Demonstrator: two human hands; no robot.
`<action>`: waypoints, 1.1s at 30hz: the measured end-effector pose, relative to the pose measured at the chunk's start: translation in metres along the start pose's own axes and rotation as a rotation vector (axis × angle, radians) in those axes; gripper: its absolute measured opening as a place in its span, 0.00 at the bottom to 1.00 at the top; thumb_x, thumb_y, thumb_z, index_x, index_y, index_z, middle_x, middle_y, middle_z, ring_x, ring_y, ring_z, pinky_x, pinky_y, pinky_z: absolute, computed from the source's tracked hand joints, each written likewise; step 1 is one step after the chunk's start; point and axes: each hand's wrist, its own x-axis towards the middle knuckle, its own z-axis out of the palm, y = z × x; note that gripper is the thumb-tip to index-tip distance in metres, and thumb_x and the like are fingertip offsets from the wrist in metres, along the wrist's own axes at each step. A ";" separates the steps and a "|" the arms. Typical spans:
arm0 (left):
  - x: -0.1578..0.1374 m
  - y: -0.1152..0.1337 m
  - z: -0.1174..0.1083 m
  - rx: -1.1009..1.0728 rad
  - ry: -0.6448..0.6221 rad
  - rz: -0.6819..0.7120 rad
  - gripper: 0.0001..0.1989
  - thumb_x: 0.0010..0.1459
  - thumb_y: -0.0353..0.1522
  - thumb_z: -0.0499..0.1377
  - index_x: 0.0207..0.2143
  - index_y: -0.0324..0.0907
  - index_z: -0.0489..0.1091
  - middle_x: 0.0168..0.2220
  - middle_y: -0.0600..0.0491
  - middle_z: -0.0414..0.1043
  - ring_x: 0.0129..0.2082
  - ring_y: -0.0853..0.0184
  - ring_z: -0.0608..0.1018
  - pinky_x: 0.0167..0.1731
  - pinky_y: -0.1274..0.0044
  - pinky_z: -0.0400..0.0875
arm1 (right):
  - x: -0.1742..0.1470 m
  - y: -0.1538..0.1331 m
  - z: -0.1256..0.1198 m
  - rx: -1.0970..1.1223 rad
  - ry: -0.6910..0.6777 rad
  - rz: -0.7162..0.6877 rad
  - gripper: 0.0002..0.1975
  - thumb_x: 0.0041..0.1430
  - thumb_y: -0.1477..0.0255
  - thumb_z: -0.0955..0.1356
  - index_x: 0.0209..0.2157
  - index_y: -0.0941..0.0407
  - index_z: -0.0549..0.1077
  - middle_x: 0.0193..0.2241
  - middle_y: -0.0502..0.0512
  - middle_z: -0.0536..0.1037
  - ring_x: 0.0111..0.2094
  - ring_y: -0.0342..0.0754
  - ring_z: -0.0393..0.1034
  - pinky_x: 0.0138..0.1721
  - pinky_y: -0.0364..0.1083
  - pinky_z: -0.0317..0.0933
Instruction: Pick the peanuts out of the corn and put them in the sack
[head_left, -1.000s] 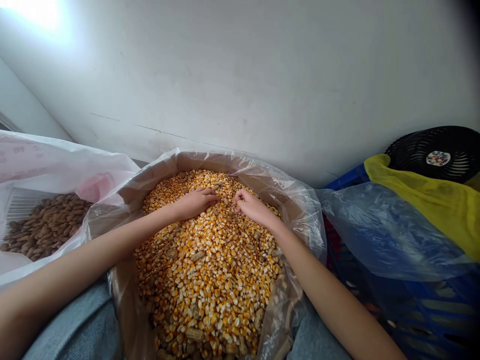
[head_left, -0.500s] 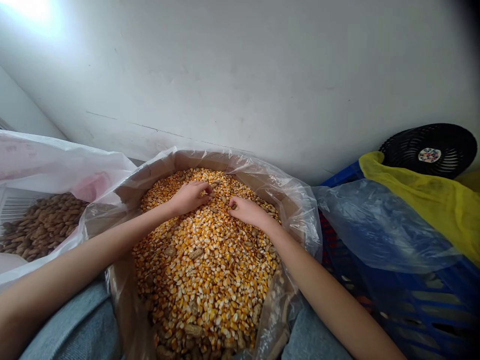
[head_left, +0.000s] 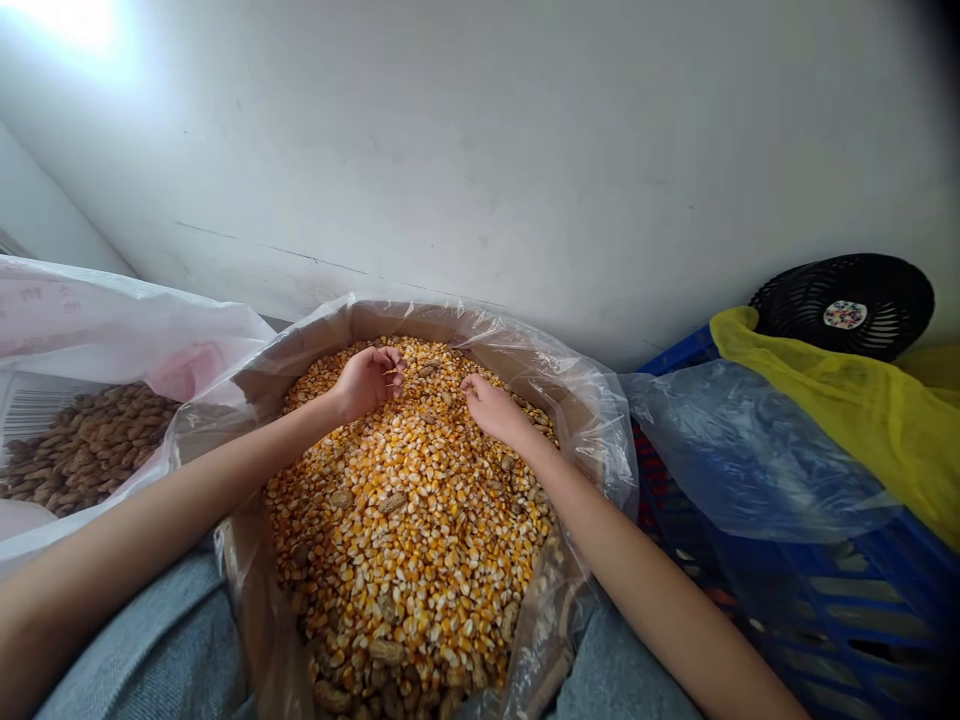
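Corn kernels (head_left: 420, 540) fill a clear plastic bag (head_left: 600, 415) in a brown box, down between the person's knees. Peanuts (head_left: 392, 502) sit in with the corn, most of them close to the person, so the two look only partly apart. The left hand (head_left: 366, 382) is over the far corn, its fingers loosely curled. The right hand (head_left: 487, 405) is near it, fingers bent. I cannot tell if either one holds anything. On the left, a white bag (head_left: 127, 300) has a big peanut pile (head_left: 90, 445). On the right is a blue crate (head_left: 840, 590).
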 end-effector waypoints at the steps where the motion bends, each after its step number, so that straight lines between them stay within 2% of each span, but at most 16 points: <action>1: 0.000 -0.001 -0.001 0.019 0.003 -0.015 0.02 0.43 0.30 0.48 0.22 0.40 0.58 0.19 0.57 0.56 0.16 0.74 0.61 0.16 0.80 0.58 | 0.002 -0.003 0.002 0.008 0.034 -0.012 0.13 0.57 0.66 0.54 0.39 0.55 0.63 0.30 0.55 0.72 0.28 0.47 0.65 0.26 0.42 0.51; 4: 0.004 -0.003 -0.003 0.359 0.100 0.039 0.07 0.47 0.35 0.49 0.22 0.41 0.56 0.16 0.59 0.49 0.13 0.75 0.56 0.14 0.81 0.53 | 0.007 -0.009 0.010 -0.002 0.065 -0.030 0.13 0.53 0.61 0.59 0.33 0.55 0.65 0.25 0.54 0.71 0.25 0.46 0.63 0.25 0.42 0.49; 7: 0.016 -0.006 -0.003 1.018 0.209 0.229 0.11 0.47 0.40 0.52 0.29 0.42 0.61 0.17 0.59 0.54 0.16 0.73 0.59 0.17 0.80 0.53 | 0.012 -0.009 0.010 0.132 0.085 -0.043 0.09 0.49 0.65 0.63 0.26 0.56 0.65 0.23 0.52 0.69 0.24 0.43 0.60 0.24 0.41 0.49; 9: 0.028 -0.009 0.000 1.421 0.175 0.301 0.14 0.46 0.42 0.54 0.33 0.43 0.63 0.20 0.56 0.60 0.20 0.70 0.64 0.21 0.79 0.55 | 0.014 -0.007 0.005 0.400 0.088 0.004 0.07 0.47 0.67 0.63 0.23 0.57 0.64 0.22 0.50 0.68 0.21 0.40 0.57 0.22 0.40 0.48; 11: 0.037 -0.012 0.002 1.646 0.126 0.298 0.14 0.45 0.42 0.54 0.33 0.43 0.65 0.23 0.54 0.64 0.24 0.66 0.67 0.24 0.77 0.57 | 0.015 -0.005 -0.003 0.802 0.043 0.093 0.06 0.46 0.70 0.61 0.22 0.58 0.62 0.22 0.49 0.66 0.18 0.37 0.53 0.18 0.39 0.44; 13: 0.042 -0.014 0.002 1.629 0.108 0.281 0.14 0.46 0.42 0.53 0.30 0.42 0.66 0.23 0.53 0.65 0.25 0.66 0.68 0.25 0.77 0.57 | 0.016 -0.004 -0.009 1.223 0.004 0.186 0.03 0.44 0.73 0.60 0.24 0.57 0.60 0.22 0.48 0.66 0.15 0.36 0.49 0.15 0.38 0.41; 14: 0.041 -0.013 0.001 1.523 0.105 0.275 0.13 0.46 0.42 0.52 0.29 0.42 0.66 0.23 0.53 0.65 0.25 0.67 0.68 0.25 0.77 0.58 | 0.016 -0.005 -0.010 1.393 -0.010 0.215 0.03 0.43 0.73 0.60 0.25 0.57 0.60 0.22 0.47 0.65 0.15 0.35 0.49 0.15 0.37 0.41; 16: 0.036 -0.010 -0.005 1.146 0.100 0.236 0.13 0.48 0.40 0.49 0.25 0.41 0.64 0.20 0.55 0.61 0.21 0.70 0.66 0.22 0.78 0.58 | 0.018 -0.006 -0.011 1.575 -0.056 0.240 0.05 0.43 0.71 0.60 0.26 0.57 0.59 0.20 0.46 0.63 0.16 0.36 0.52 0.15 0.37 0.42; 17: 0.033 -0.006 -0.010 0.913 0.096 0.194 0.13 0.49 0.40 0.47 0.22 0.40 0.62 0.18 0.56 0.58 0.18 0.71 0.63 0.19 0.79 0.57 | 0.019 -0.008 -0.011 1.577 -0.084 0.235 0.06 0.44 0.69 0.61 0.26 0.56 0.59 0.19 0.45 0.61 0.16 0.37 0.52 0.15 0.37 0.42; 19: 0.026 0.004 -0.020 0.480 0.082 0.097 0.14 0.49 0.39 0.43 0.17 0.41 0.56 0.15 0.57 0.50 0.14 0.73 0.57 0.14 0.79 0.53 | 0.022 -0.012 -0.007 1.404 -0.098 0.186 0.09 0.45 0.65 0.62 0.26 0.56 0.59 0.16 0.43 0.57 0.15 0.37 0.49 0.15 0.37 0.41; 22: 0.022 0.016 -0.033 0.148 0.101 0.001 0.16 0.50 0.41 0.42 0.15 0.41 0.51 0.14 0.58 0.44 0.12 0.75 0.53 0.11 0.80 0.48 | 0.029 -0.019 0.000 0.850 0.031 0.001 0.11 0.46 0.64 0.64 0.31 0.54 0.62 0.15 0.42 0.57 0.15 0.37 0.48 0.17 0.38 0.42; 25: 0.024 0.016 -0.037 0.188 0.221 -0.019 0.17 0.50 0.43 0.47 0.16 0.41 0.53 0.13 0.60 0.43 0.10 0.77 0.49 0.10 0.82 0.41 | 0.037 -0.025 0.008 0.352 0.133 -0.113 0.10 0.46 0.65 0.64 0.33 0.54 0.65 0.17 0.45 0.62 0.18 0.40 0.53 0.21 0.40 0.44; 27: 0.028 0.011 -0.034 0.327 0.260 0.022 0.14 0.50 0.41 0.50 0.20 0.41 0.56 0.13 0.61 0.44 0.10 0.78 0.48 0.11 0.83 0.40 | 0.041 -0.025 0.011 0.257 0.174 -0.095 0.07 0.47 0.67 0.64 0.29 0.55 0.66 0.17 0.46 0.63 0.19 0.40 0.55 0.22 0.40 0.45; 29: 0.034 0.004 -0.029 0.579 0.273 0.125 0.11 0.50 0.40 0.51 0.24 0.41 0.59 0.13 0.61 0.48 0.11 0.76 0.51 0.12 0.82 0.44 | 0.043 -0.024 0.010 0.404 0.192 -0.043 0.07 0.47 0.67 0.64 0.26 0.56 0.66 0.16 0.46 0.62 0.18 0.40 0.54 0.21 0.40 0.45; 31: 0.040 -0.002 -0.025 0.935 0.289 0.243 0.11 0.49 0.40 0.53 0.26 0.42 0.62 0.14 0.59 0.54 0.14 0.73 0.59 0.16 0.81 0.49 | 0.042 -0.022 0.005 0.769 0.149 0.024 0.09 0.46 0.65 0.64 0.24 0.57 0.64 0.14 0.44 0.58 0.16 0.38 0.50 0.19 0.39 0.44; 33: 0.045 -0.008 -0.023 1.262 0.286 0.293 0.11 0.46 0.41 0.56 0.28 0.42 0.64 0.17 0.56 0.60 0.20 0.68 0.65 0.21 0.80 0.52 | 0.039 -0.021 -0.001 1.202 0.058 0.062 0.10 0.46 0.64 0.64 0.22 0.56 0.61 0.13 0.42 0.52 0.14 0.37 0.44 0.16 0.38 0.42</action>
